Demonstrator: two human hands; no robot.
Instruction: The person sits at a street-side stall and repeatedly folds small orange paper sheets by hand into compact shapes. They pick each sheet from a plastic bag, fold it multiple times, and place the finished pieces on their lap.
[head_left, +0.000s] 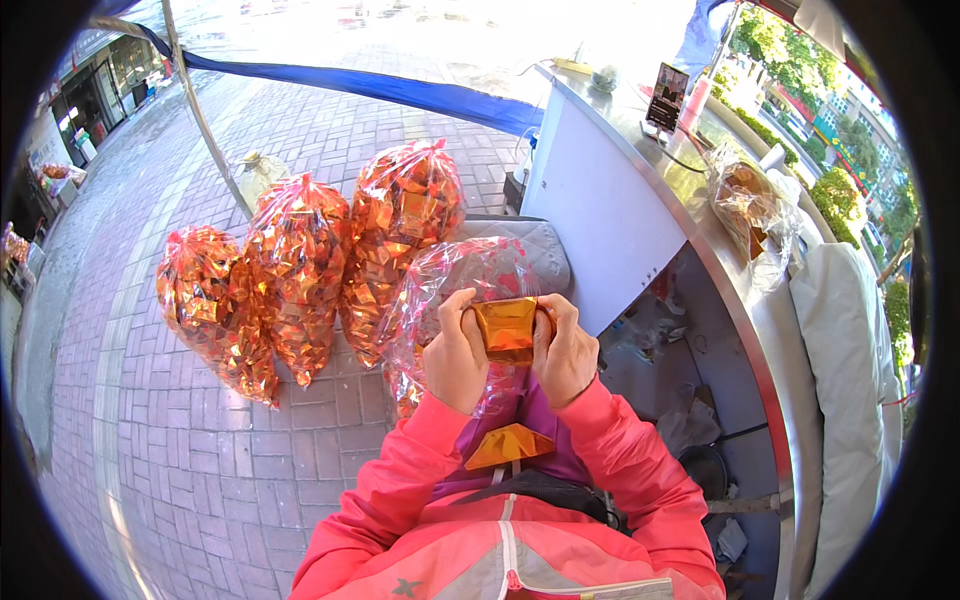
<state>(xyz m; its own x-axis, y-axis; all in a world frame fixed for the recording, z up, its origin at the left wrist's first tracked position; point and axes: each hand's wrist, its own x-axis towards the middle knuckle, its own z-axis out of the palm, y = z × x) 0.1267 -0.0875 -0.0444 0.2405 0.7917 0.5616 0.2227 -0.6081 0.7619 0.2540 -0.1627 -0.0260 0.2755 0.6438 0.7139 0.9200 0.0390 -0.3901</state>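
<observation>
Between both hands I hold a folded gold foil paper piece (506, 330), its shiny face turned up. My left hand (459, 352) pinches its left end with thumb and fingers. At its right end, my right hand (562, 349) grips it the same way. Across my lap lies another gold foil piece (508, 445), flat and partly folded. Just beyond my left hand, a clear plastic bag with pink markings (435, 289) stands against my knees, with some gold pieces low inside it.
Several filled bags of gold foil pieces (300, 262) stand on the brick paving (247, 465) at left. A metal-topped counter (720, 240) curves along the right, bearing a phone on a stand (666, 97) and a plastic bag of foil (750, 202). A pole (199, 105) rises behind the bags.
</observation>
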